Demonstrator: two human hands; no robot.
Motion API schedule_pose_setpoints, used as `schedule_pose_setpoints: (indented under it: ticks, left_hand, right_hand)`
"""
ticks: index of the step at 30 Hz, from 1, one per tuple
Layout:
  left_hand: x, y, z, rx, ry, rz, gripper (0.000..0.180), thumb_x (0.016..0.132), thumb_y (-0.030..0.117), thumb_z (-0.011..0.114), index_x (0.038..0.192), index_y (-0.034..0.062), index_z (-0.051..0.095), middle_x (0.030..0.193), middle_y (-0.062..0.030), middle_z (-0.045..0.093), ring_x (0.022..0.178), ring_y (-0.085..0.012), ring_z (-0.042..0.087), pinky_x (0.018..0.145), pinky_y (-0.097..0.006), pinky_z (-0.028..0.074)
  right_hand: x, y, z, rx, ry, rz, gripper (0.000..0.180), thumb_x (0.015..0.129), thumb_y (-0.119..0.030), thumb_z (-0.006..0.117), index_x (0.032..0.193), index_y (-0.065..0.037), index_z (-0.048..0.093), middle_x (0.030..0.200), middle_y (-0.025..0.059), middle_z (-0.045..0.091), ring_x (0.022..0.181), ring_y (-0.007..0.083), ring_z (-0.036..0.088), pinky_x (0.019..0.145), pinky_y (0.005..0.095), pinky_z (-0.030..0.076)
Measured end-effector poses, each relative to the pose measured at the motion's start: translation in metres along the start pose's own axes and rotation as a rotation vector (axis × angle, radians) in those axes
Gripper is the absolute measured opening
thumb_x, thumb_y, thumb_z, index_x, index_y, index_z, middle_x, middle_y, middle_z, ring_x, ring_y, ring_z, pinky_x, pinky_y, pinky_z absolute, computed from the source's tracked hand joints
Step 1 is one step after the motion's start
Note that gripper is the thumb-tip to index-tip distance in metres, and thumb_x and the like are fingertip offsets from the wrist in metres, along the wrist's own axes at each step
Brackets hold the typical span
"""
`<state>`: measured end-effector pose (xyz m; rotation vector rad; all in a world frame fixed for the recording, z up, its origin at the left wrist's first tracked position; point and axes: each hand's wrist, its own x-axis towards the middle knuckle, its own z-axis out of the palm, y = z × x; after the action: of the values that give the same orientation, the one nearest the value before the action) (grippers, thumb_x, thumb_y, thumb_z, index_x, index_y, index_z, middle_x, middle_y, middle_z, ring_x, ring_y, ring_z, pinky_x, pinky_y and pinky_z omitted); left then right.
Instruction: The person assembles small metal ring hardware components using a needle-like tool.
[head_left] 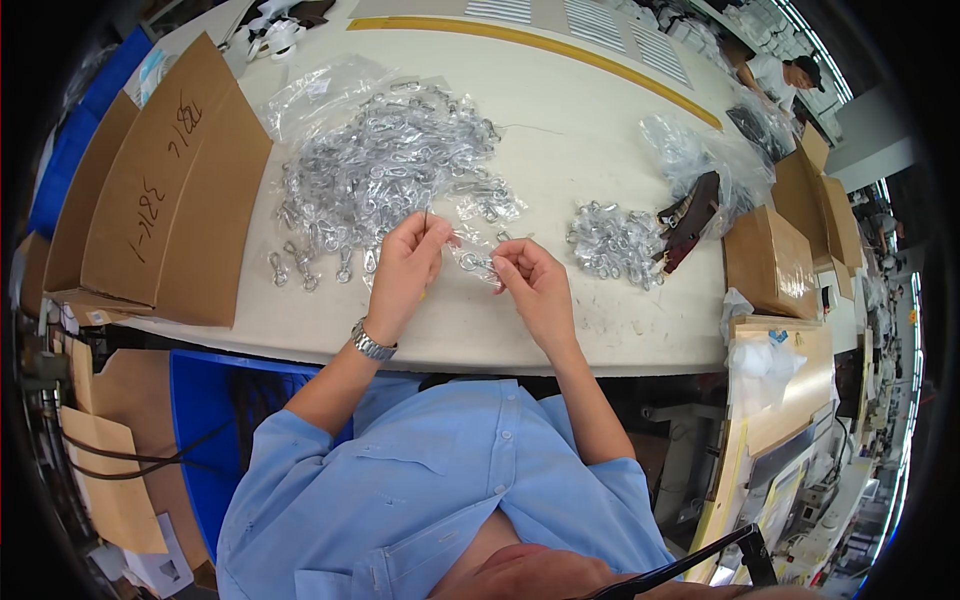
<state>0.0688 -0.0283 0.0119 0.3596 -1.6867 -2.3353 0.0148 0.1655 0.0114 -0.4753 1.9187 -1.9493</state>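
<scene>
Between the two hands, over the surface [560, 350], one bagged clip [474, 263] is held, its metal showing through clear film. Its long axis looks to run across the body, roughly from nine o'clock to three. The left hand [410, 258] has thumb and fingers narrowed on the film at the clip's ten o'clock side; the right hand [532, 285] pinches at its three o'clock end, fingertips drawn together. Whether the film is open or sealed, I cannot tell.

The relation that seems to matter most is how the two heaps lie about this pair. From the left hand, the big heap [375, 160] sits near twelve o'clock, spreading toward eleven, its nearest pieces close to the fingers. From the right hand, the small heap [610, 240] lies at about two o'clock, apart from the hand, with the right plainly the nearer of the two. A few loose bagged clips [300, 265] lie at nine o'clock from the left hand.
</scene>
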Motion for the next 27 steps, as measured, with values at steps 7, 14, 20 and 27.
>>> schedule_pose_setpoints:
  ticks: [7,14,20,27]
  left_hand:
    - [-0.001,-0.003,-0.002,0.283,-0.169,-0.026,0.020,0.102,0.020,0.074,0.094,0.0019,0.072,0.077,0.0000,0.071,0.060,-0.0035,0.058,0.054,-0.022,0.043]
    - [-0.009,0.002,0.018,0.735,-0.272,0.332,0.016,0.100,0.013,0.073,0.092,-0.0002,0.072,0.074,-0.0010,0.070,0.061,-0.0031,0.056,0.055,-0.023,0.043]
    - [0.000,-0.008,0.011,0.368,-0.122,0.090,0.016,0.103,0.016,0.070,0.101,0.0001,0.072,0.072,0.0014,0.067,0.062,-0.0025,0.054,0.054,-0.022,0.040]
    - [-0.014,-0.017,0.030,0.357,-0.375,-0.132,0.020,0.107,0.020,0.065,0.100,0.0028,0.071,0.077,0.0019,0.067,0.057,-0.0001,0.048,0.048,-0.021,0.033]
  right_hand:
    - [-0.005,-0.003,-0.007,0.066,-0.047,0.032,0.012,0.103,-0.005,0.067,0.112,0.003,0.067,0.091,0.0022,0.069,0.080,0.0075,0.065,0.074,0.0244,0.055]
    - [0.000,0.003,-0.019,0.146,-0.435,0.208,0.016,0.105,-0.010,0.066,0.113,0.003,0.069,0.094,0.0075,0.074,0.085,0.0129,0.070,0.077,0.0292,0.058]
    - [-0.002,0.004,-0.024,0.345,-0.128,0.193,0.024,0.108,-0.019,0.064,0.114,0.002,0.073,0.111,0.0138,0.077,0.100,0.0189,0.073,0.090,0.0333,0.058]
    - [-0.004,0.009,0.001,0.496,-0.012,0.177,0.035,0.110,-0.025,0.060,0.126,0.004,0.073,0.135,0.0134,0.071,0.102,0.0155,0.070,0.094,0.0302,0.055]
